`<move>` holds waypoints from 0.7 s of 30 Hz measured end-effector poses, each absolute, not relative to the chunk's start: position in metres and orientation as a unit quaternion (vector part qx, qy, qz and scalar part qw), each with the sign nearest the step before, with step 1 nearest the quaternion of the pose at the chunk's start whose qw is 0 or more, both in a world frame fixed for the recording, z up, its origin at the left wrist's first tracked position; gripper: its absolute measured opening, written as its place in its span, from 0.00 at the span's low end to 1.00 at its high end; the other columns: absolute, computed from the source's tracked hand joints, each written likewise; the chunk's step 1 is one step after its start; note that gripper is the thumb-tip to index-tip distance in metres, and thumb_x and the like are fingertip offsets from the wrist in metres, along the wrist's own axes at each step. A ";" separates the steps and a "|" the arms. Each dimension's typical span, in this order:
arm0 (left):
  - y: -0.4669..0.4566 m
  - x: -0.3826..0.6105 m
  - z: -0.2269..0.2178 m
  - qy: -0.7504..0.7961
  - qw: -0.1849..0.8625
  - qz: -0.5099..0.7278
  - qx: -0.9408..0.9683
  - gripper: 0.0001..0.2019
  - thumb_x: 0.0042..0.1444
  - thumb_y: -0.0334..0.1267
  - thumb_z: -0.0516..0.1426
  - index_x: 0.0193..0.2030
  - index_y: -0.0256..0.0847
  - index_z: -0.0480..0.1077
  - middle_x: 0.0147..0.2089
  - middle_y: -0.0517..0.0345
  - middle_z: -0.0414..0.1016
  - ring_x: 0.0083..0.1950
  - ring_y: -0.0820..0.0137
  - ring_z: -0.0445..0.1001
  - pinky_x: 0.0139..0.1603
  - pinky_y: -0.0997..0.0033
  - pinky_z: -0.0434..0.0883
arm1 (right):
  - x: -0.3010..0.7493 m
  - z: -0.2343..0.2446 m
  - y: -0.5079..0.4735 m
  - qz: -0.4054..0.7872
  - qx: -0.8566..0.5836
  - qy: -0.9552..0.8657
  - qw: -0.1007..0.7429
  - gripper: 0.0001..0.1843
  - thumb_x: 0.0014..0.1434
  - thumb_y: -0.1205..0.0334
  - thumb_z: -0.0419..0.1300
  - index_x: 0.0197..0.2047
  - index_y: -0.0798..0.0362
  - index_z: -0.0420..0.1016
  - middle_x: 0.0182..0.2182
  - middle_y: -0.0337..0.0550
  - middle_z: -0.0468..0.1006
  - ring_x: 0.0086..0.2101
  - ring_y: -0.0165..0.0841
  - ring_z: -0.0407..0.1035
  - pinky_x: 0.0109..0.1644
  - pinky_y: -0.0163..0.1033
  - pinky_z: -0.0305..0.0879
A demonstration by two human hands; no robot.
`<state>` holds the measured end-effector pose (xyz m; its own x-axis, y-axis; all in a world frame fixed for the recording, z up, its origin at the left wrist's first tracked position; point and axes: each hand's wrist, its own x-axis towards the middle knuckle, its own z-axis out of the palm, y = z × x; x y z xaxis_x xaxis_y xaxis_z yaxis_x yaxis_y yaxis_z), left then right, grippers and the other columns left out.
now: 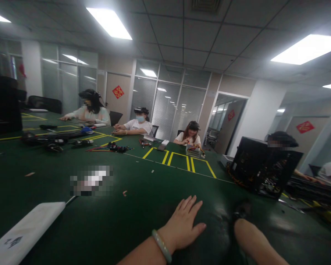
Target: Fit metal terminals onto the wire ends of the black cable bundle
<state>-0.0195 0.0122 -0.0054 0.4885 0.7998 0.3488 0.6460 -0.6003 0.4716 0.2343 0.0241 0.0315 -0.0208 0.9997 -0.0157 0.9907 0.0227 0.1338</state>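
My left hand [183,224] lies flat on the dark green table [132,221], fingers stretched out and slightly apart, holding nothing. A pale green bangle circles its wrist. My right forearm comes in from the bottom right and ends at a dark shape [241,210] on the table. That shape hides my right hand, so its fingers do not show. Nothing else lies within reach of either hand.
A white flat object [24,232] lies at the bottom left. An open black computer case [262,169] stands on the right with another person behind it. Three people sit along the far side among cables and tools [110,147]. Yellow tape boxes [179,160] mark the table.
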 end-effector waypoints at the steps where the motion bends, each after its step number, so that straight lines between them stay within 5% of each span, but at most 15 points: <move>1: 0.012 -0.021 -0.002 0.436 0.127 0.288 0.843 0.32 0.65 0.56 0.45 0.71 0.47 0.42 0.74 0.54 0.38 0.73 0.59 0.39 0.70 0.52 0.44 | 0.216 0.028 0.026 0.040 0.693 0.717 0.070 0.16 0.59 0.84 0.48 0.41 0.67 0.76 0.34 0.60 0.80 0.37 0.41 0.78 0.40 0.38 0.72; 7: 0.011 -0.025 0.010 0.441 0.076 0.341 0.827 0.25 0.68 0.52 0.43 0.68 0.47 0.53 0.71 0.57 0.50 0.71 0.62 0.46 0.71 0.54 0.44 | 0.129 0.009 -0.004 0.065 0.530 0.838 0.109 0.24 0.55 0.82 0.48 0.54 0.67 0.71 0.34 0.63 0.80 0.34 0.45 0.79 0.34 0.37 0.72; 12: 0.004 -0.017 0.009 0.466 0.077 0.326 0.819 0.21 0.68 0.50 0.43 0.58 0.45 0.66 0.56 0.55 0.71 0.57 0.62 0.67 0.58 0.60 0.62 | 0.152 0.011 0.011 0.020 0.472 0.879 0.065 0.25 0.54 0.80 0.48 0.53 0.63 0.72 0.38 0.59 0.81 0.38 0.45 0.78 0.41 0.39 0.71; 21: 0.005 -0.009 0.004 0.415 0.037 0.253 0.873 0.30 0.56 0.46 0.58 0.64 0.45 0.56 0.53 0.53 0.72 0.51 0.58 0.70 0.52 0.58 0.65 | 0.193 0.004 0.030 -0.091 0.453 0.885 -0.064 0.22 0.60 0.71 0.49 0.57 0.55 0.65 0.50 0.50 0.74 0.51 0.40 0.69 0.56 0.42 0.61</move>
